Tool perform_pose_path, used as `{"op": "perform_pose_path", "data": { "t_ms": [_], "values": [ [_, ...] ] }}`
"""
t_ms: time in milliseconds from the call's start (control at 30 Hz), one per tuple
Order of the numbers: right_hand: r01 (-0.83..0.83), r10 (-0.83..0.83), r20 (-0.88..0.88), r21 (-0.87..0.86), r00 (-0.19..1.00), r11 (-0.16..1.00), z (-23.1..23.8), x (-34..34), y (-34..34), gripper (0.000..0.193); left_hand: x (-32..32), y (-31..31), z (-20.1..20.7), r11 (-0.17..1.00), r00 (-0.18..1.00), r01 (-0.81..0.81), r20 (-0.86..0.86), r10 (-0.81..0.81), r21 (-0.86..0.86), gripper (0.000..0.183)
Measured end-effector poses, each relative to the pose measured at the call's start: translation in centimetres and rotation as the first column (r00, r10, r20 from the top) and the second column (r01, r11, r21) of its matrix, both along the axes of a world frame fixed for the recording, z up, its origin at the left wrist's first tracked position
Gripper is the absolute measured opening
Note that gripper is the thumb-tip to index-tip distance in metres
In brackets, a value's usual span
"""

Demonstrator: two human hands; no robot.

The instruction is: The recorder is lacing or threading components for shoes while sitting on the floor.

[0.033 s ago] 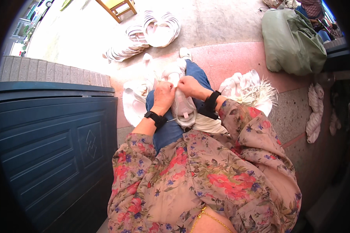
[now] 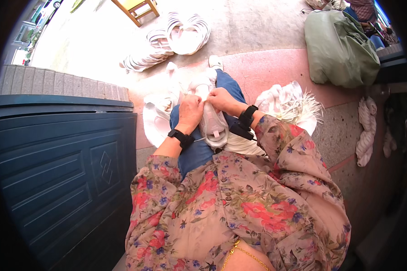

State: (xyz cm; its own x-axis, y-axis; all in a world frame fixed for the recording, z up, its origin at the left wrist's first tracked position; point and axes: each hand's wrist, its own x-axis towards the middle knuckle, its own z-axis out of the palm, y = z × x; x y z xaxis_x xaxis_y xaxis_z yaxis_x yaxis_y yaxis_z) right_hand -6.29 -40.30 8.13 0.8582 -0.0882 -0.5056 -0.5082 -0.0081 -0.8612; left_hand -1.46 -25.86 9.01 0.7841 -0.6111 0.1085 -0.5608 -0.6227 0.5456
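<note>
A pale shoe point(image 2: 214, 124) with a pinkish inside rests between my knees, its opening toward me. My left hand point(image 2: 192, 110) is closed in a pinch at the shoe's far end. Close beside it, my right hand point(image 2: 221, 100) is closed too, fingertips almost meeting the left ones. What the fingers pinch is too small and bright to make out. Beyond the hands lie more whitish things, washed out by glare. To the left stands a white basin point(image 2: 154, 128) with white items in it. At the right, a heap of white cords point(image 2: 282, 100) with frayed ends lies in another pale container.
Bundles of striped white cords point(image 2: 188, 36) lie on the ground ahead. A large green sack point(image 2: 341, 49) stands at the far right, with a person behind it. A twisted white hank point(image 2: 366, 131) hangs at the right. A blue panelled door point(image 2: 68, 167) borders my left. A wooden stool point(image 2: 138, 10) stands far ahead.
My right wrist has turned and shifted slightly, moving its black band a little. The left hand and the shoe stay in place.
</note>
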Motion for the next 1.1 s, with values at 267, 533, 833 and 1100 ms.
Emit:
{"op": "perform_pose_path", "data": {
  "t_ms": [267,533,833,1100],
  "values": [
    [0.071,0.109,0.348,-0.466,0.931,0.882,-0.1,-1.7,0.3,0.012,-0.1,0.6,0.8,0.998,0.996,0.053,0.067,-0.052,-0.014,0.016],
    [0.044,0.053,0.316,-0.293,0.947,0.955,-0.3,-0.8,0.8,0.012,0.2,0.4,1.4,0.997,0.984,-0.077,-0.162,0.073,-0.017,0.022],
    [0.159,-0.126,0.254,-0.113,0.959,0.981,-1.1,-0.7,1.4,0.015,0.1,0.4,1.9,0.991,0.993,0.048,-0.111,-0.034,0.125,0.018],
    [0.130,-0.072,0.282,-0.193,0.957,0.973,0.1,-0.8,0.8,0.025,2.5,0.1,3.2,0.826,0.856,0.438,0.116,-0.503,0.354,0.006]
  ]
}}
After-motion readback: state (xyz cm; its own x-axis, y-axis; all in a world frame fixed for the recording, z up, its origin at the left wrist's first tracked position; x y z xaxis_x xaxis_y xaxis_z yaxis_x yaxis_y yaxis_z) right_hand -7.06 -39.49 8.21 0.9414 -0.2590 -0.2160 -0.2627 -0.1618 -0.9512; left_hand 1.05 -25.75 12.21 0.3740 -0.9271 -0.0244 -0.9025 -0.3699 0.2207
